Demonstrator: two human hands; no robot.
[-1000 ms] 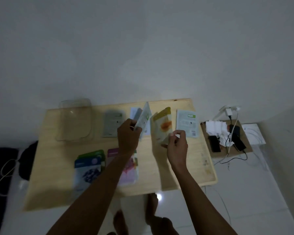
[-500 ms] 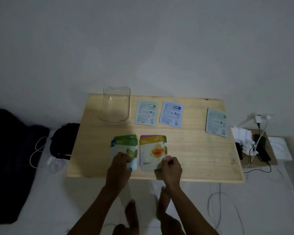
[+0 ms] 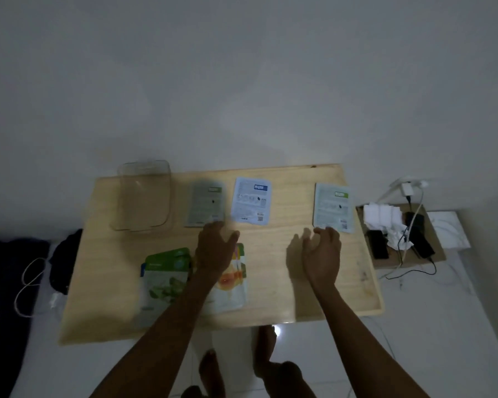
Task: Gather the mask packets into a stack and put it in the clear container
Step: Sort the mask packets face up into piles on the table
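Note:
Three mask packets lie face down along the far side of the wooden table (image 3: pixel 276 282): a grey-green one (image 3: pixel 204 206), a blue-white one (image 3: pixel 251 203) and a green-labelled one (image 3: pixel 332 206) at the right. Two small piles lie nearer me: a green-topped pile (image 3: pixel 164 280) and an orange-topped pile (image 3: pixel 232 285), partly hidden by my left forearm. My left hand (image 3: pixel 214 248) hovers open just below the grey-green packet. Open and empty, my right hand (image 3: pixel 321 254) has its fingertips at the lower edge of the right packet. The clear container (image 3: pixel 144 196) stands at the far left corner.
A low stand (image 3: pixel 431 254) right of the table carries white tissues (image 3: pixel 381 222), dark phones and charger cables. Dark bags (image 3: pixel 65 262) and a white cord lie on the floor at the left. My bare feet (image 3: pixel 266 366) are below the table's near edge.
Both hands let go of the packets they laid on the two near piles and reached toward the far row, the left to the grey-green packet, the right to the right-hand packet.

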